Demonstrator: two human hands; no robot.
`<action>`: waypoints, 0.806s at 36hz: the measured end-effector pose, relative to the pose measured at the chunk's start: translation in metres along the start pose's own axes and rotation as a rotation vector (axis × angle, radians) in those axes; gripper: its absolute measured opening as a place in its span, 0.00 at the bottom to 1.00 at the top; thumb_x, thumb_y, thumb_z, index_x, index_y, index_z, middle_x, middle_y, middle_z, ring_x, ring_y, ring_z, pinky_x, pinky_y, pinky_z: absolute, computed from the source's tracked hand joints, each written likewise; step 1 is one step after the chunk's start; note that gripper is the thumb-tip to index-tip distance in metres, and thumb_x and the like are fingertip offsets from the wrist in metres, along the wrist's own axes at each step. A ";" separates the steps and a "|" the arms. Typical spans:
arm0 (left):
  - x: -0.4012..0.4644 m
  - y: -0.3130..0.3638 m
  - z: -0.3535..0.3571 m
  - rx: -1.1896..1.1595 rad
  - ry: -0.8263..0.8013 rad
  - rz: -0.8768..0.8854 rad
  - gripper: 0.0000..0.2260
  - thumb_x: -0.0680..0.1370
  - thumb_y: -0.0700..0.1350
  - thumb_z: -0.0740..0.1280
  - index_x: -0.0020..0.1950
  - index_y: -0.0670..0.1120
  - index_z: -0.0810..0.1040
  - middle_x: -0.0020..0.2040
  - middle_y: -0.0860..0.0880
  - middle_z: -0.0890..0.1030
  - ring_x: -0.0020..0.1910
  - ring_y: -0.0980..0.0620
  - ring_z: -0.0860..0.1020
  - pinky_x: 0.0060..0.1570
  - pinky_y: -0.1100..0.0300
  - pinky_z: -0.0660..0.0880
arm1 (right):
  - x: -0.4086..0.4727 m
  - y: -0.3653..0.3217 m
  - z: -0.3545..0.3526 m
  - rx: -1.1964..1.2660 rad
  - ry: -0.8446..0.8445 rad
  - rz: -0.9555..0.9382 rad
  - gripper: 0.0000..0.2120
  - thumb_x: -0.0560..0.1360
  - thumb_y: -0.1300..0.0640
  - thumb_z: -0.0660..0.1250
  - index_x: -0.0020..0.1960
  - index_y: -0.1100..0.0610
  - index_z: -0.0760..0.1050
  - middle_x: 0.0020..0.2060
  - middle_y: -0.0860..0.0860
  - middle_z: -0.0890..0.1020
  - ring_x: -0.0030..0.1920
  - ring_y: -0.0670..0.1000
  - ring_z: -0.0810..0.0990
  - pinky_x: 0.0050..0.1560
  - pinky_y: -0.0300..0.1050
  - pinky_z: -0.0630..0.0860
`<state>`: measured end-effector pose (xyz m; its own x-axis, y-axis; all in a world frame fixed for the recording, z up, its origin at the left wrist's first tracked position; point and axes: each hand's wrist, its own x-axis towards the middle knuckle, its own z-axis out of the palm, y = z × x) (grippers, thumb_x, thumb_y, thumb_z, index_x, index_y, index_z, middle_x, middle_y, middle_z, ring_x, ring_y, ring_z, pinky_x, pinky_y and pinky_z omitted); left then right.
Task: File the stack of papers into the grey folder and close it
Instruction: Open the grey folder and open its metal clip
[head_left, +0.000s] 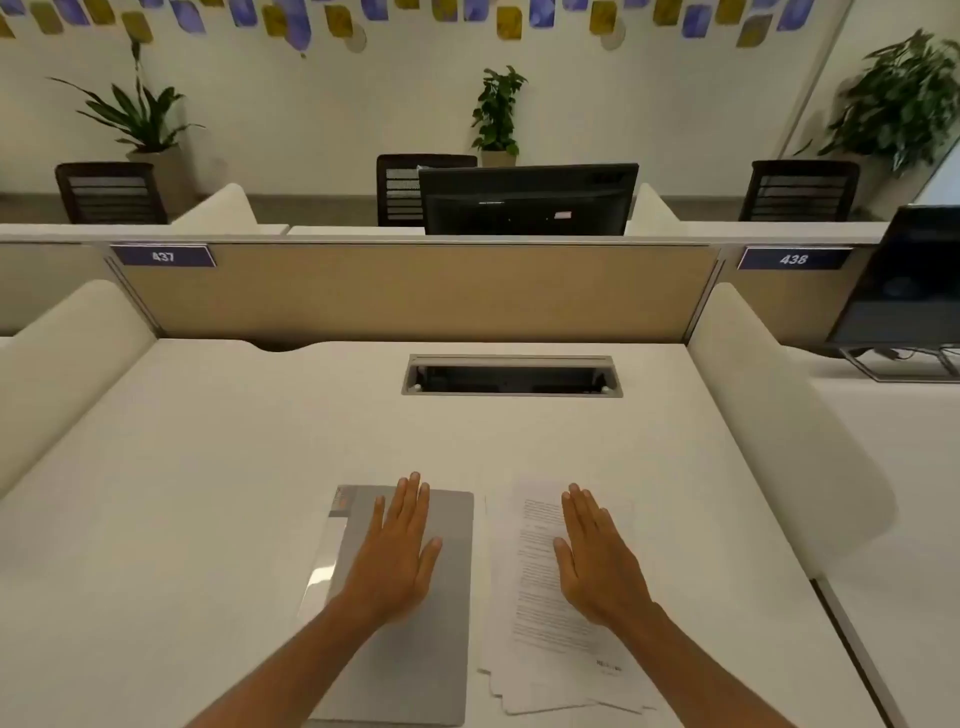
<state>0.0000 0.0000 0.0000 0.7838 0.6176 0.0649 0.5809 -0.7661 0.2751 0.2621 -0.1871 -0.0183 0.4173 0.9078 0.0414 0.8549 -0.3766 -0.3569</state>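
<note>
A closed grey folder lies flat on the white desk, near the front edge, with a clear strip along its left side. My left hand rests palm down on its cover, fingers straight and close together. To the right of the folder lies a loosely fanned stack of printed papers. My right hand lies flat on the top sheet, holding nothing. Both forearms reach in from the bottom edge.
A cable slot with a metal rim is set into the desk farther back. A tan partition closes off the far side, with white side dividers left and right. A monitor stands on the neighbouring desk at right.
</note>
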 end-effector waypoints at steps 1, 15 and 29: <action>-0.004 0.000 0.003 0.000 -0.009 -0.004 0.31 0.85 0.59 0.43 0.83 0.47 0.38 0.83 0.50 0.36 0.82 0.50 0.36 0.80 0.45 0.40 | -0.003 -0.001 0.002 0.006 -0.002 0.002 0.33 0.83 0.43 0.45 0.83 0.55 0.42 0.83 0.48 0.44 0.82 0.47 0.42 0.82 0.46 0.44; -0.062 -0.006 0.038 0.048 -0.137 0.001 0.32 0.85 0.58 0.46 0.83 0.45 0.38 0.84 0.49 0.37 0.82 0.49 0.37 0.79 0.45 0.40 | -0.044 0.005 0.042 -0.035 -0.067 0.026 0.32 0.83 0.44 0.48 0.83 0.56 0.46 0.82 0.49 0.45 0.82 0.49 0.45 0.82 0.50 0.48; -0.098 -0.015 0.042 0.063 -0.210 0.003 0.32 0.86 0.58 0.49 0.83 0.45 0.39 0.84 0.48 0.38 0.82 0.50 0.38 0.79 0.46 0.40 | -0.058 0.013 0.059 -0.070 -0.106 0.020 0.33 0.83 0.43 0.48 0.83 0.57 0.46 0.83 0.50 0.48 0.82 0.50 0.45 0.82 0.54 0.49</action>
<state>-0.0766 -0.0567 -0.0506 0.8103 0.5698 -0.1370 0.5858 -0.7815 0.2145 0.2306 -0.2336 -0.0803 0.4030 0.9129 -0.0655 0.8674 -0.4038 -0.2908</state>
